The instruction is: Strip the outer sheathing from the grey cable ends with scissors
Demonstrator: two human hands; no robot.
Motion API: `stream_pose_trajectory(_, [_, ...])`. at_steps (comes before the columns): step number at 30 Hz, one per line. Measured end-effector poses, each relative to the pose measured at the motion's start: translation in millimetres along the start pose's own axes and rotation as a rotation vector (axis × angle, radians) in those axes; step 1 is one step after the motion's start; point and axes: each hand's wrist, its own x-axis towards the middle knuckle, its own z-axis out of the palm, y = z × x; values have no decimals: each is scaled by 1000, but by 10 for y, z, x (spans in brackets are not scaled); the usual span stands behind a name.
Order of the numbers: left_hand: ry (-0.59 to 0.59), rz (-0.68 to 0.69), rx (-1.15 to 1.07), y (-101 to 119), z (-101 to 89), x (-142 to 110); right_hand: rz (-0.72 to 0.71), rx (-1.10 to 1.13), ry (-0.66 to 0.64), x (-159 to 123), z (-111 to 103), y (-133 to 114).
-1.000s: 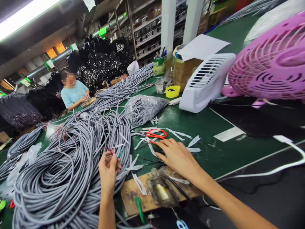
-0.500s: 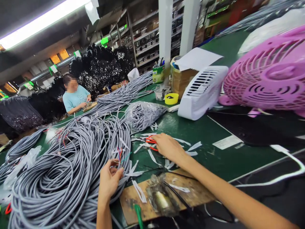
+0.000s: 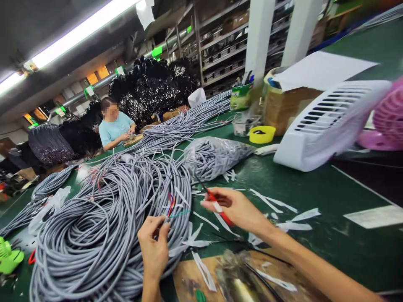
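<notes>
My left hand (image 3: 154,241) is closed, thumb against fingers, on the end of a grey cable (image 3: 166,219). Thin coloured wires (image 3: 171,204), red, blue, orange and green, fan out above the fingertips. To its right, my right hand (image 3: 237,207) grips red-handled scissors (image 3: 217,205), their dark, narrow tip pointing up and left. The tip is apart from the coloured wires. Below the scissors, white strips (image 3: 204,222) lie scattered on the green table (image 3: 252,167). Large coils of grey cable (image 3: 94,226) lie left of and behind my left hand.
A clear bag of short grey cables (image 3: 214,155) lies beyond my right hand. Yellow tape (image 3: 262,134), a white fan (image 3: 327,126) and a pink fan (image 3: 387,113) stand at right. A wooden board (image 3: 189,277) is in front. Across the table sits a person (image 3: 115,128).
My right hand has lifted the red-handled scissors off the table and turned their tip up and left. My left hand still holds the cable end. The view has swung left.
</notes>
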Motion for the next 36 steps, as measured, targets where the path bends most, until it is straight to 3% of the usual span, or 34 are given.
stream_pose_trajectory(3, [-25,41,67,8,1,-7,-42,290,-10,-3,217,-211])
stream_pose_trajectory(6, [-19,71,118,30,22,-4,-79,363,-6,-6,341,-357])
stream_pose_trajectory(14, [29,-44,106,26,90,-45,-324,32,367,-213,464,-260])
stream_pose_trajectory(18, [84,-123,45,42,108,-66,-481,123,225,-265,507,-268])
stream_pose_trajectory(20, [87,-111,41,41,106,-74,-455,162,174,-254,494,-271])
stream_pose_trajectory(22, [103,-108,31,28,98,-84,-374,146,223,-227,451,-254])
stream_pose_trajectory(26, [185,-93,12,-3,78,-115,-329,-93,261,-166,359,-184])
stream_pose_trajectory(30, [211,50,74,16,62,-142,-418,-239,166,-145,370,-137])
stream_pose_trajectory(36, [130,255,210,101,46,-126,-408,-277,89,-163,418,-97])
